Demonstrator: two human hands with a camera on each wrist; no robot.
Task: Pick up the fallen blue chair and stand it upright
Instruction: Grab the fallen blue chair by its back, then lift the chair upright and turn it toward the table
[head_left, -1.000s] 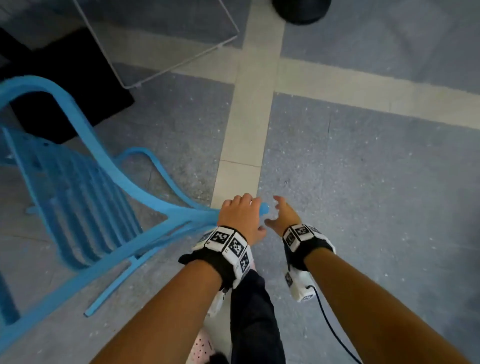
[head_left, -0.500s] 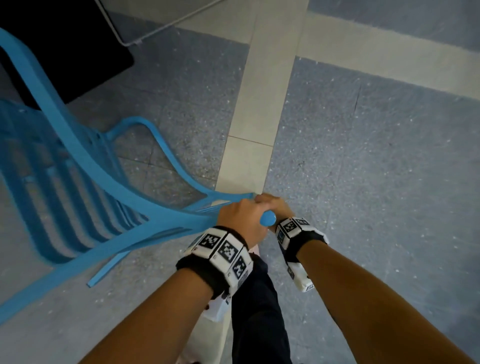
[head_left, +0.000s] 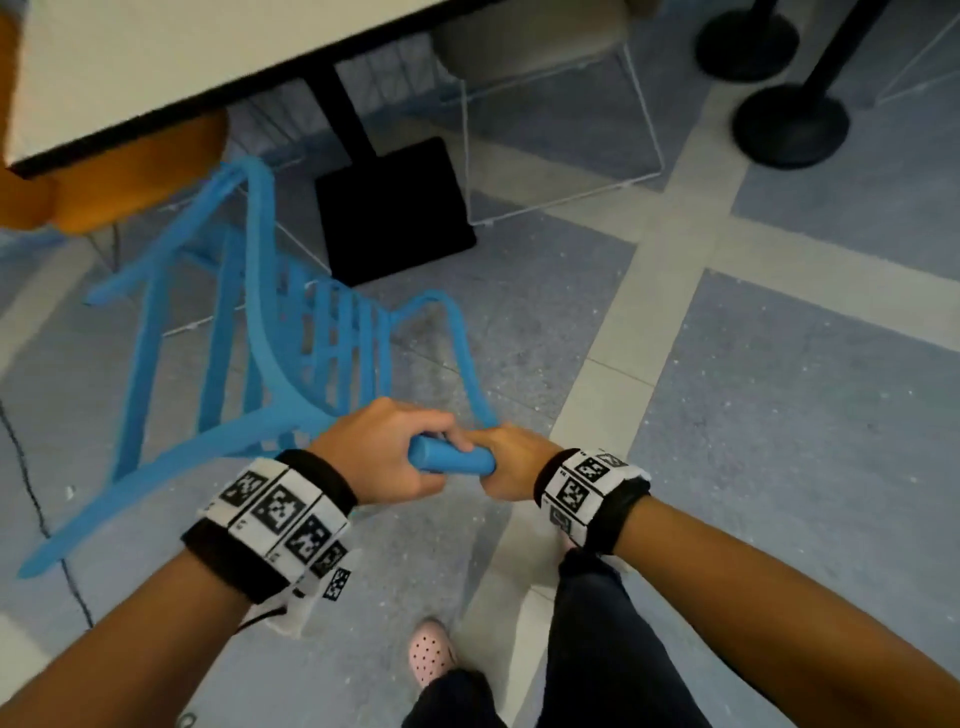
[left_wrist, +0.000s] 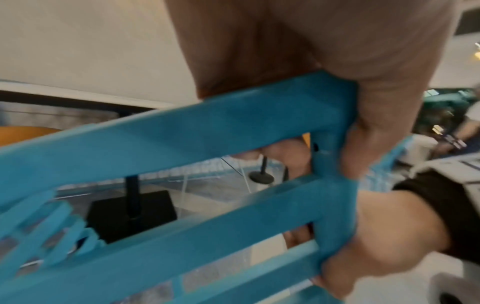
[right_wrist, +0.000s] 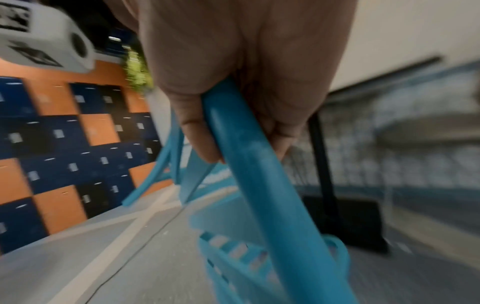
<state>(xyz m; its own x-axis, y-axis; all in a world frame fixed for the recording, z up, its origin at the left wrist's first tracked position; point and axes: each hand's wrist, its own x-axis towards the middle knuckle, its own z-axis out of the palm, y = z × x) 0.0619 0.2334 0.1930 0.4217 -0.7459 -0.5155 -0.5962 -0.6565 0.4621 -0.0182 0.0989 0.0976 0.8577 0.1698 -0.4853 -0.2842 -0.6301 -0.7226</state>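
Chair (head_left: 311, 358) tilts in the head view; wrist views alone show left hand (left_wrist: 298, 51) and right hand (right_wrist: 246, 61) fingers (right_wrist: 197, 133) clenched around its frame.

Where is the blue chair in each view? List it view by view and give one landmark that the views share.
Head: the blue chair fills the left centre, tilted, its top rail held by the left hand and the right hand.
Left wrist: its bars cross the picture.
Right wrist: its rail runs from centre to bottom.
Shared landmark: the black table base.
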